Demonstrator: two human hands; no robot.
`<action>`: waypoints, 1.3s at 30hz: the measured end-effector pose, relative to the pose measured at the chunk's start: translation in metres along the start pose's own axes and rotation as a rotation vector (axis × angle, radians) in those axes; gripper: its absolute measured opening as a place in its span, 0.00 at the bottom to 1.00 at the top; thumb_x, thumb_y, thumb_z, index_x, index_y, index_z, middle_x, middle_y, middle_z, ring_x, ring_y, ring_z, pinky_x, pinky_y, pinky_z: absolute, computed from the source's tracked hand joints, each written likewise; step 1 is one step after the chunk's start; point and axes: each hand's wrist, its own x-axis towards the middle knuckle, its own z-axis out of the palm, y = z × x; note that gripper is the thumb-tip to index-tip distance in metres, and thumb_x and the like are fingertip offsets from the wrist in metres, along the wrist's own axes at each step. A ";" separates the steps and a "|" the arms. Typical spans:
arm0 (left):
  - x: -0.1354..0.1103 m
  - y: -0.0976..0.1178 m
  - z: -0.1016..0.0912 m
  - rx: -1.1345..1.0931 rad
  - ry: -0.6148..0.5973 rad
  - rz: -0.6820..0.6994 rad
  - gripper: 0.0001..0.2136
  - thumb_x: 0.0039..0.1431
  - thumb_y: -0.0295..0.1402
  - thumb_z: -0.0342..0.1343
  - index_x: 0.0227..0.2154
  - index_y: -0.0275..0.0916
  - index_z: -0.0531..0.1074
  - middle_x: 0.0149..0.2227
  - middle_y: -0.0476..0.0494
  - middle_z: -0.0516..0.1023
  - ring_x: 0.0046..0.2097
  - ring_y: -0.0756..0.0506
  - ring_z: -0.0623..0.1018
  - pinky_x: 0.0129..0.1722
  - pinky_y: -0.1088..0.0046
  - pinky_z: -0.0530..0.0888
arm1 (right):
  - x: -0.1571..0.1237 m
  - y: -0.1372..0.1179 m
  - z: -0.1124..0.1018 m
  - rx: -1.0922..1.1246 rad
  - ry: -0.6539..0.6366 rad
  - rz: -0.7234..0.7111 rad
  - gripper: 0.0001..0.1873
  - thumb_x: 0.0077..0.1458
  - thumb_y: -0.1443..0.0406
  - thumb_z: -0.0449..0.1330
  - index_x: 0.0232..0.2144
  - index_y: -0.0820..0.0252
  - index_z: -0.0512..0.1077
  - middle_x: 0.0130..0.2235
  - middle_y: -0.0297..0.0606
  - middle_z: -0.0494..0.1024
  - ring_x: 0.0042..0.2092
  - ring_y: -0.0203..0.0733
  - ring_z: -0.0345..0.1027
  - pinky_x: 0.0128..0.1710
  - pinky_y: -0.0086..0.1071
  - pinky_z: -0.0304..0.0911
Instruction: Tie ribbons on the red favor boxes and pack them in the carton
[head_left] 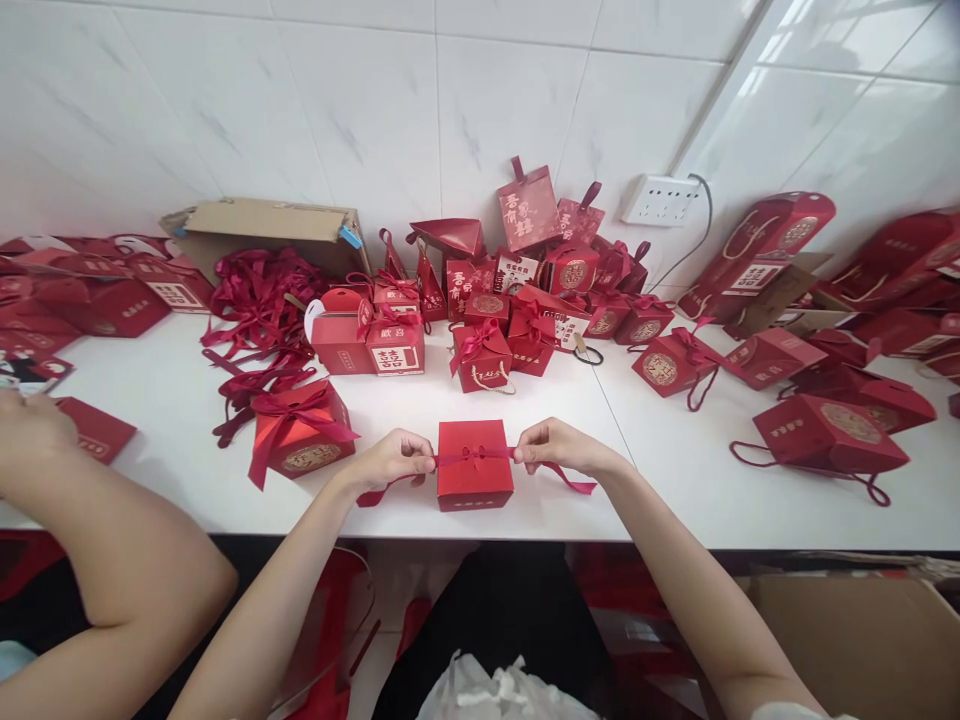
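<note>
In front of me a red gift box [474, 485] sits on the white table. A dark red ribbon [487, 453] runs across its top, crossed in a knot at the middle. My left hand [397, 455] pinches the ribbon at the box's left edge, and a loose tail hangs to the table below it. At the right edge my right hand [551, 445] pinches the other side, with its tail trailing right on the table. Both hands pull the ribbon level, away from the knot. Left of my left hand stands another red box with a bow [304, 430].
Red ribbons [262, 300] spill from a cardboard box [277, 220] at the back left. Several finished-looking boxes [484, 355] crowd the back by a power strip [660, 200]. More red boxes [829, 432] lie on the right. Another person's arm [127, 530] is at the left.
</note>
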 end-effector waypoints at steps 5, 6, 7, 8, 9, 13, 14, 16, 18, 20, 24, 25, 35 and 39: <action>0.002 -0.011 0.002 0.009 0.046 0.022 0.22 0.45 0.53 0.58 0.17 0.38 0.65 0.20 0.51 0.64 0.24 0.51 0.64 0.25 0.75 0.62 | 0.001 0.010 0.002 0.067 0.006 -0.006 0.16 0.40 0.54 0.68 0.19 0.62 0.75 0.21 0.31 0.71 0.26 0.33 0.64 0.34 0.31 0.63; 0.002 -0.013 0.003 0.006 0.050 0.025 0.22 0.45 0.54 0.58 0.17 0.38 0.64 0.20 0.52 0.63 0.24 0.52 0.63 0.25 0.75 0.62 | 0.001 0.012 0.002 0.066 0.008 -0.012 0.17 0.40 0.53 0.67 0.19 0.62 0.75 0.21 0.31 0.71 0.26 0.33 0.65 0.35 0.31 0.64; 0.003 -0.015 0.003 0.003 0.053 0.029 0.23 0.45 0.54 0.58 0.17 0.38 0.63 0.20 0.53 0.62 0.24 0.52 0.62 0.25 0.75 0.61 | 0.002 0.014 0.002 0.061 0.009 -0.018 0.17 0.41 0.53 0.67 0.20 0.62 0.75 0.21 0.31 0.71 0.27 0.34 0.65 0.35 0.31 0.64; 0.003 -0.016 0.004 -0.001 0.055 0.032 0.23 0.45 0.55 0.58 0.17 0.38 0.62 0.20 0.53 0.61 0.24 0.52 0.61 0.25 0.76 0.60 | 0.002 0.015 0.002 0.057 0.011 -0.024 0.17 0.41 0.52 0.67 0.20 0.62 0.75 0.21 0.32 0.71 0.27 0.34 0.65 0.36 0.32 0.64; 0.004 -0.017 0.004 -0.005 0.057 0.035 0.24 0.45 0.55 0.58 0.17 0.38 0.61 0.20 0.54 0.60 0.24 0.53 0.60 0.25 0.76 0.59 | 0.002 0.017 0.002 0.054 0.014 -0.031 0.17 0.41 0.52 0.67 0.20 0.62 0.75 0.22 0.32 0.72 0.27 0.34 0.65 0.36 0.32 0.64; 0.006 -0.016 0.007 -0.019 0.061 0.043 0.26 0.42 0.58 0.57 0.17 0.37 0.61 0.21 0.53 0.61 0.26 0.52 0.61 0.26 0.76 0.60 | 0.007 0.024 0.004 0.102 0.014 -0.065 0.18 0.40 0.51 0.67 0.20 0.61 0.74 0.24 0.33 0.74 0.29 0.36 0.68 0.38 0.33 0.65; 0.006 -0.015 0.008 -0.022 0.063 0.044 0.26 0.41 0.59 0.57 0.17 0.37 0.61 0.22 0.52 0.62 0.26 0.51 0.61 0.26 0.76 0.60 | 0.009 0.026 0.005 0.120 0.009 -0.071 0.18 0.39 0.51 0.67 0.20 0.61 0.74 0.24 0.34 0.74 0.30 0.37 0.68 0.38 0.34 0.66; 0.005 -0.012 0.010 -0.027 0.068 0.046 0.26 0.42 0.59 0.57 0.17 0.38 0.60 0.22 0.52 0.62 0.26 0.51 0.61 0.27 0.75 0.61 | 0.012 0.030 0.006 0.142 0.000 -0.077 0.20 0.39 0.50 0.68 0.20 0.61 0.74 0.25 0.34 0.74 0.29 0.37 0.69 0.38 0.35 0.66; 0.004 -0.010 0.012 -0.036 0.077 0.052 0.25 0.43 0.57 0.57 0.17 0.38 0.59 0.21 0.52 0.61 0.26 0.51 0.61 0.27 0.74 0.61 | 0.013 0.032 0.008 0.143 0.000 -0.085 0.20 0.39 0.49 0.67 0.19 0.61 0.73 0.24 0.35 0.74 0.29 0.37 0.68 0.38 0.35 0.66; 0.001 -0.007 0.015 -0.053 0.094 0.064 0.24 0.44 0.55 0.57 0.16 0.38 0.59 0.20 0.52 0.60 0.25 0.51 0.61 0.27 0.74 0.60 | 0.011 0.032 0.009 0.146 0.004 -0.096 0.20 0.40 0.49 0.67 0.20 0.61 0.73 0.25 0.35 0.74 0.30 0.37 0.68 0.39 0.35 0.66; -0.003 -0.006 0.020 -0.098 0.117 0.091 0.23 0.46 0.52 0.56 0.15 0.38 0.59 0.19 0.52 0.60 0.24 0.51 0.61 0.26 0.74 0.60 | 0.003 0.029 0.008 0.145 0.020 -0.110 0.18 0.43 0.51 0.66 0.21 0.60 0.73 0.26 0.34 0.75 0.30 0.36 0.68 0.40 0.33 0.65; -0.003 -0.006 0.021 -0.105 0.115 0.095 0.23 0.46 0.52 0.57 0.15 0.38 0.59 0.19 0.52 0.61 0.24 0.51 0.61 0.26 0.74 0.60 | 0.002 0.029 0.008 0.142 0.022 -0.109 0.17 0.44 0.52 0.66 0.21 0.60 0.74 0.26 0.34 0.75 0.30 0.36 0.68 0.39 0.32 0.64; 0.001 -0.019 0.033 -0.140 0.189 0.127 0.25 0.46 0.56 0.56 0.17 0.38 0.58 0.21 0.52 0.63 0.25 0.52 0.62 0.27 0.75 0.60 | 0.009 0.035 0.019 0.184 0.006 -0.123 0.19 0.43 0.51 0.66 0.20 0.61 0.72 0.24 0.34 0.73 0.28 0.35 0.65 0.34 0.30 0.61; -0.006 -0.019 0.042 -0.141 0.200 0.139 0.25 0.47 0.56 0.56 0.18 0.37 0.59 0.22 0.51 0.64 0.26 0.51 0.63 0.28 0.75 0.60 | 0.000 0.038 0.024 0.201 0.027 -0.144 0.20 0.43 0.50 0.66 0.20 0.61 0.71 0.23 0.33 0.72 0.27 0.34 0.63 0.33 0.30 0.60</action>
